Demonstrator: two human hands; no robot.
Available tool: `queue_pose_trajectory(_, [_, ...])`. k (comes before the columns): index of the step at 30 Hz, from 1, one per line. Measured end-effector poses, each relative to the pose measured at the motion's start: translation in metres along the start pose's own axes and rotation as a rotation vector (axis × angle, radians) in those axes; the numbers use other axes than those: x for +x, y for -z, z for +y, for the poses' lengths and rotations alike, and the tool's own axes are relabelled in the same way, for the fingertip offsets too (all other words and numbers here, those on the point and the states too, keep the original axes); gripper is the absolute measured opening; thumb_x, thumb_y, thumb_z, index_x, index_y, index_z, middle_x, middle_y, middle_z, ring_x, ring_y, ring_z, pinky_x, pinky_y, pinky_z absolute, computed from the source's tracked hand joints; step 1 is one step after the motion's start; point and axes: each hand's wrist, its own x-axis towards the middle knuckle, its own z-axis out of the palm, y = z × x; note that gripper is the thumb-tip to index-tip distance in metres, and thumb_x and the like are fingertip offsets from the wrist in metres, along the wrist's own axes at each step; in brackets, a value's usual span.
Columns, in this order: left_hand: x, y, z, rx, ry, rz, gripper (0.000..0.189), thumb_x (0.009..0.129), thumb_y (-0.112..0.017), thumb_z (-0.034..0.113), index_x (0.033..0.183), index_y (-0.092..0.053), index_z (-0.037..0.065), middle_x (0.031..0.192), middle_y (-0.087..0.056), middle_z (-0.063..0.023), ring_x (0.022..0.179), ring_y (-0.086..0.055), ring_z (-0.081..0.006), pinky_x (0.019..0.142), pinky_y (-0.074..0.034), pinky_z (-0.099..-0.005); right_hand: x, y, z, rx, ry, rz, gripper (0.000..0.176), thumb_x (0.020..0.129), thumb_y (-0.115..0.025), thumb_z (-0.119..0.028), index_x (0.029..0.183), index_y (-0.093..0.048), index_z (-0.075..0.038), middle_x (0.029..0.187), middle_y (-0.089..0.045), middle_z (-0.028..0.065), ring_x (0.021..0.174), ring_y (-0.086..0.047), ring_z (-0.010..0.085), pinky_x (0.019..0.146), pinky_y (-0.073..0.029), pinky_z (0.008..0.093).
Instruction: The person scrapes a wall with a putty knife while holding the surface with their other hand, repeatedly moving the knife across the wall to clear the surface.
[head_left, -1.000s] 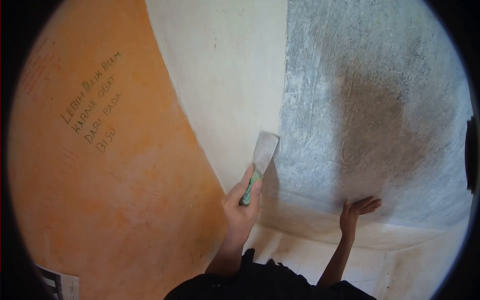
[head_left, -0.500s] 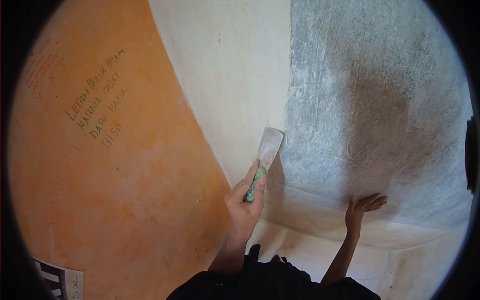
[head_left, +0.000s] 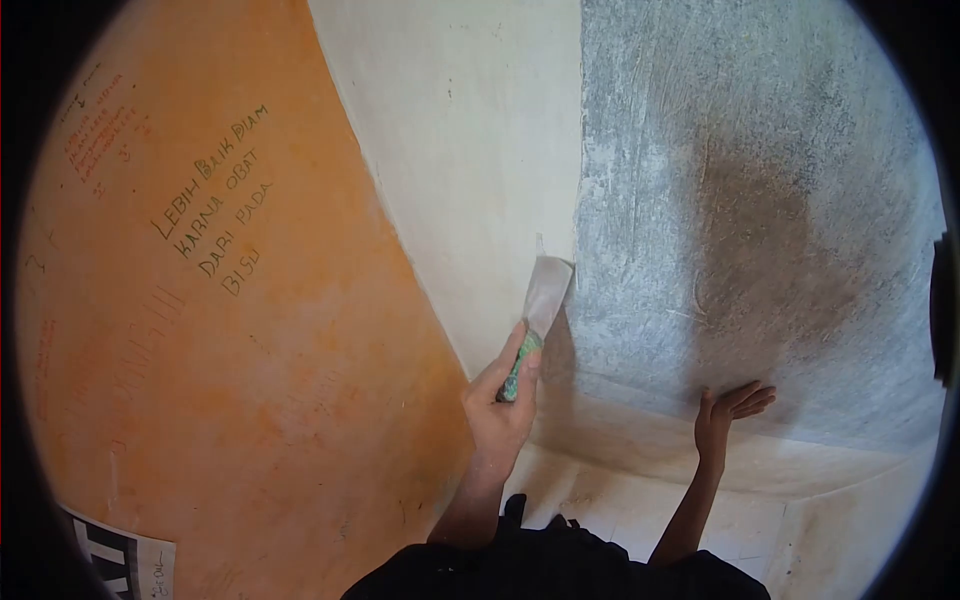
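My left hand (head_left: 500,415) is wrapped round the green, mottled handle of a putty knife (head_left: 548,292). The blade points up and its front edge lies against the white wall strip (head_left: 470,130), close to the border with the grey wall (head_left: 650,250). A short pale streak shows just above the blade. On the lower part of the grey wall, my right hand (head_left: 730,408) is open, fingers stretched to the right, apparently resting on the surface and holding nothing.
An orange wall (head_left: 300,370) with green and red handwriting is on the left. A black-and-white printed sheet (head_left: 125,560) shows at the lower left. Below are a pale floor (head_left: 735,520) and dark clothing (head_left: 560,565). A shadow falls across the grey wall.
The view has shifted slightly, so the orange wall's writing sits further right. The putty knife has slid slightly downward, and the streak above its blade looks longer. My right hand stays in place.
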Motion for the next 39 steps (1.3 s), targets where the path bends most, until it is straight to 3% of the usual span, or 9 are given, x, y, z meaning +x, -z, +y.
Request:
queue_pose_trajectory(10, [0.011, 0.0, 0.016, 0.009, -0.048, -0.006, 0.036, 0.094, -0.063, 0.009, 0.126, -0.058, -0.006, 0.115, -0.067, -0.0151, 0.101, -0.06, -0.0122, 0.09, -0.046, -0.0249, 0.003, -0.004, 0.001, -0.022, 0.009, 0.009, 0.098, 0.096, -0.043, -0.054, 0.147, 0.019, 0.002, 0.152, 0.028, 0.0283, 0.14, 0.03, 0.0429, 0.111, 0.017, 0.0563])
queue_pose_trajectory(14, [0.011, 0.002, 0.019, -0.072, 0.087, -0.008, 0.036, 0.094, -0.062, 0.007, 0.126, -0.057, -0.008, 0.116, -0.066, -0.0179, 0.105, -0.061, -0.0154, 0.094, -0.045, -0.0269, 0.003, 0.0, 0.002, -0.013, 0.045, 0.011, 0.097, 0.096, -0.043, -0.053, 0.147, 0.019, 0.002, 0.152, 0.028, 0.028, 0.14, 0.029, 0.0428, 0.111, 0.017, 0.0562])
queue_pose_trajectory(16, [-0.001, 0.0, -0.008, 0.08, -0.087, 0.041, 0.034, 0.093, -0.064, 0.014, 0.122, -0.063, -0.003, 0.096, -0.072, -0.0184, 0.091, -0.066, -0.013, 0.081, -0.051, -0.0275, 0.003, 0.001, 0.0, -0.004, 0.018, -0.012, 0.097, 0.097, -0.044, -0.052, 0.147, 0.019, 0.002, 0.152, 0.029, 0.0278, 0.14, 0.029, 0.0429, 0.111, 0.017, 0.0562])
queue_pose_trajectory(19, [-0.001, -0.002, -0.019, 0.102, -0.145, 0.071, 0.032, 0.093, -0.065, 0.015, 0.121, -0.064, -0.002, 0.097, -0.072, -0.0203, 0.092, -0.067, -0.0154, 0.084, -0.051, -0.0289, 0.003, -0.003, 0.004, -0.03, 0.053, 0.022, 0.098, 0.096, -0.043, -0.053, 0.148, 0.019, 0.001, 0.152, 0.028, 0.0276, 0.14, 0.029, 0.0429, 0.111, 0.017, 0.056])
queue_pose_trajectory(22, [0.014, 0.004, 0.03, -0.018, 0.179, -0.035, 0.036, 0.095, -0.062, 0.011, 0.125, -0.059, -0.007, 0.115, -0.067, -0.0172, 0.105, -0.061, -0.0148, 0.093, -0.045, -0.0264, 0.003, -0.002, 0.004, -0.023, 0.061, 0.021, 0.098, 0.096, -0.043, -0.054, 0.148, 0.018, 0.001, 0.152, 0.027, 0.0273, 0.141, 0.028, 0.0431, 0.111, 0.017, 0.0562])
queue_pose_trajectory(27, [0.002, -0.002, -0.005, 0.053, -0.036, -0.015, 0.036, 0.095, -0.062, 0.013, 0.126, -0.058, -0.006, 0.113, -0.067, -0.0173, 0.105, -0.061, -0.0144, 0.093, -0.045, -0.0266, 0.006, 0.002, 0.004, 0.001, 0.028, -0.036, 0.098, 0.097, -0.045, -0.051, 0.146, 0.02, 0.004, 0.149, 0.029, 0.0324, 0.138, 0.03, 0.047, 0.11, 0.017, 0.0589])
queue_pose_trajectory(31, [0.015, 0.006, 0.035, -0.038, 0.212, -0.05, 0.036, 0.095, -0.062, 0.013, 0.126, -0.059, -0.006, 0.111, -0.068, -0.0159, 0.103, -0.06, -0.0134, 0.093, -0.044, -0.0259, 0.003, 0.004, 0.001, -0.029, 0.051, -0.048, 0.098, 0.097, -0.043, -0.053, 0.146, 0.02, 0.003, 0.15, 0.03, 0.0307, 0.138, 0.031, 0.0458, 0.11, 0.018, 0.0585])
queue_pose_trajectory(34, [-0.005, 0.002, -0.008, 0.076, 0.019, -0.03, 0.036, 0.095, -0.062, 0.013, 0.126, -0.058, -0.006, 0.111, -0.068, -0.014, 0.1, -0.06, -0.0124, 0.091, -0.045, -0.0251, 0.002, 0.006, 0.003, -0.003, 0.028, -0.075, 0.098, 0.096, -0.043, -0.054, 0.147, 0.02, 0.002, 0.15, 0.03, 0.0299, 0.138, 0.031, 0.0453, 0.11, 0.017, 0.0583])
queue_pose_trajectory(39, [0.016, 0.005, 0.025, -0.032, 0.092, -0.019, 0.037, 0.095, -0.062, 0.012, 0.126, -0.058, -0.006, 0.11, -0.068, -0.0128, 0.098, -0.059, -0.011, 0.09, -0.045, -0.0248, 0.005, 0.002, 0.004, -0.013, 0.06, -0.046, 0.099, 0.096, -0.043, -0.055, 0.147, 0.02, 0.002, 0.15, 0.03, 0.0298, 0.138, 0.031, 0.0453, 0.111, 0.018, 0.0578])
